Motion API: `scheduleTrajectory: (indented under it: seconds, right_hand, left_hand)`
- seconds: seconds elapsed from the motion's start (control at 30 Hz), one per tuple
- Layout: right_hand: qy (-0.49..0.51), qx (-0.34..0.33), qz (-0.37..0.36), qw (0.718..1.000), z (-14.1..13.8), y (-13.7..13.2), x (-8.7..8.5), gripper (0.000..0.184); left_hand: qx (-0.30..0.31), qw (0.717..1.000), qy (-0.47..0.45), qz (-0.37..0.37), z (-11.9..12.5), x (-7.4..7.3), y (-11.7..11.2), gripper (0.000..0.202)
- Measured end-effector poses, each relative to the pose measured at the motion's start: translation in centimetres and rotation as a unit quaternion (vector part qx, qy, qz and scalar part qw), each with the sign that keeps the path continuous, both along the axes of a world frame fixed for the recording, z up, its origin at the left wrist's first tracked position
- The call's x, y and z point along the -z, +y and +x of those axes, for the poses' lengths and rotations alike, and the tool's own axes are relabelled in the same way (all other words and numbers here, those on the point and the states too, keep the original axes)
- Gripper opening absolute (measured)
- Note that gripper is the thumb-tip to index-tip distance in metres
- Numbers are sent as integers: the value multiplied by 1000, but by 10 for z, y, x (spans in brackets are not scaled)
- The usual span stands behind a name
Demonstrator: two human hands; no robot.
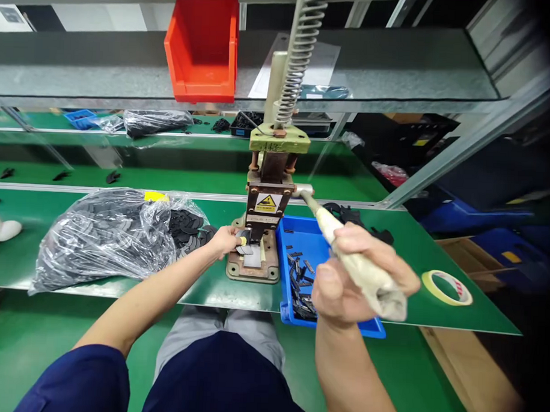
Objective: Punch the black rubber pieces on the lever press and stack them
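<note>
A green bench (254, 296) is spread across the middle of the frame, and a shelf (103, 68) with a red bin (202, 86) is set above it. A press (276, 167) is mounted near the centre.

At its base, a dark piece (243, 234) is pinched between the thumb and fingertips of the left hand (224, 240), which are closed on its edge. Whether the piece is touched by the tool above cannot be told. The wrapped lever (367, 275), right of centre, is gripped by the right hand (341, 298), with the fingers curled around it.

One piece is judged to be partway through its turn at the press; whether it has been pressed is not shown. Much appears to be left: the bag (111, 236) at left is well filled with dark pieces, and more are heaped at its mouth (186, 227). Small black strips (302, 273) are gathered in the blue tray (310, 234) right of the press (whether as stock or as output cannot be told). No finished pile can be singled out with certainty. A tape roll (428, 282) is left at lower right.
</note>
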State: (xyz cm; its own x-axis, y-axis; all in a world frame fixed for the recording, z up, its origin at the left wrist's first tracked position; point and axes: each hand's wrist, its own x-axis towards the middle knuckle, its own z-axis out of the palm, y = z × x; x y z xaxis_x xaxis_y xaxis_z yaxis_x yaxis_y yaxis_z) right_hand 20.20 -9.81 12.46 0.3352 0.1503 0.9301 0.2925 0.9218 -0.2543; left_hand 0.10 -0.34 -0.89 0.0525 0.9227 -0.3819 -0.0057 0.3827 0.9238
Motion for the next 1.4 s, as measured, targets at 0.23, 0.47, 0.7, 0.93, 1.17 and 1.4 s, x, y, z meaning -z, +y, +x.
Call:
scheduleTrajectory:
  seconds: [0.23, 0.47, 0.7, 0.93, 1.17, 1.4]
  right_hand:
    - [28, -64, -111, 991, 2, 15, -5, 63]
    - [-39, -147, -556, 817, -29, -20, 93, 35]
    - [-41, -349, -620, 702, -44, -22, 107, 40]
    - [7, -432, -633, 642, -54, -28, 111, 56]
    - [38, -384, -668, 637, -60, -25, 101, 54]
    - [-115, -129, -717, 676, 22, -23, 87, 52]
  left_hand:
    - [-35, 998, -46, 39, -11, -13, -19, 29]
    - [62, 972, 25, 225, -42, -40, -66, 27]
    - [164, 753, 183, 610, -60, -67, -112, 28]
    - [164, 659, 181, 711, -63, -83, -125, 17]
    - [185, 586, 241, 751, -72, -87, -116, 12]
    - [5, 768, 339, 543, -105, -40, -37, 8]
